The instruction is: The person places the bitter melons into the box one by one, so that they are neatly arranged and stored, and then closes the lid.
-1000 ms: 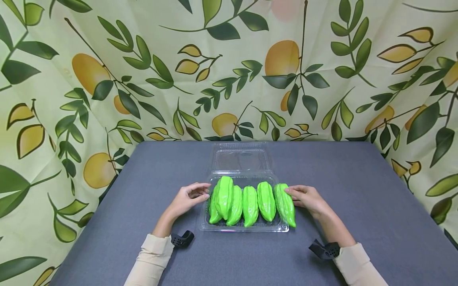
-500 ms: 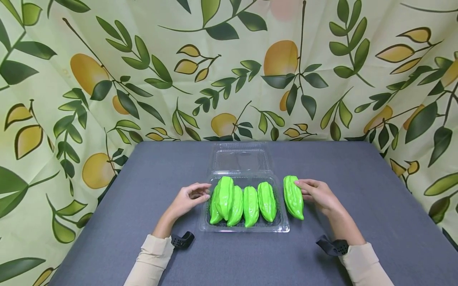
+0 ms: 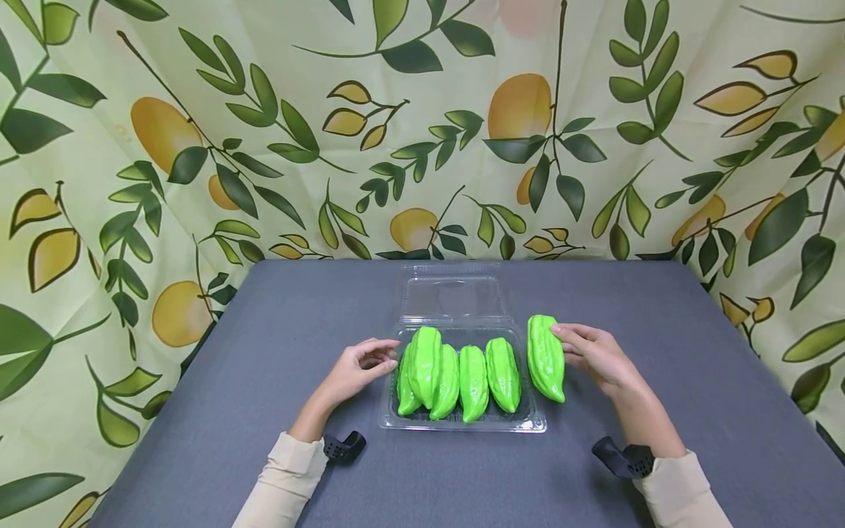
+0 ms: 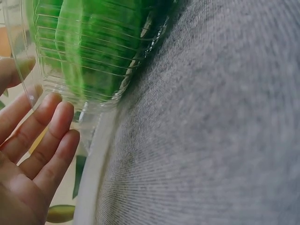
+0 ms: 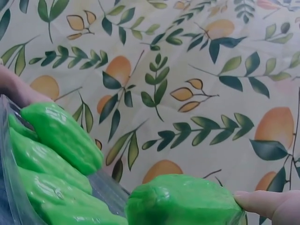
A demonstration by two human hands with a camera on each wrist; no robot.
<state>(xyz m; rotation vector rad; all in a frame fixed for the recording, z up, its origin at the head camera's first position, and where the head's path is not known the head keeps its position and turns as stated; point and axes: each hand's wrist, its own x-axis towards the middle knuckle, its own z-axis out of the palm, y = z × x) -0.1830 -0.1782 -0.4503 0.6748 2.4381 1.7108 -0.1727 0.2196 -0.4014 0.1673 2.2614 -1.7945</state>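
A clear plastic clamshell box (image 3: 462, 427) holds several bright green, ridged bitter melons (image 3: 473, 385), one lying on top of others at the left. My right hand (image 3: 597, 357) pinches another bitter melon (image 3: 546, 361) between thumb and fingers, just past the box's right side. The right wrist view shows this bitter melon (image 5: 180, 201) with a fingertip pressed to its end. My left hand (image 3: 356, 370) is at the box's left edge, fingers loosely bent. Up close, its fingertips (image 4: 65, 110) lie against the ribbed clear wall (image 4: 89, 65).
The box's clear lid (image 3: 452, 297) lies folded back behind it on the grey tabletop (image 3: 317, 293). A cloth printed with leaves and fruit (image 3: 422, 147) hangs behind and beside the table. Each wrist bears a black strap (image 3: 345, 447).
The right hand has lifted the bitter melon from the box's right edge and carried it right and slightly back. The box and left hand have shifted a little to the right.
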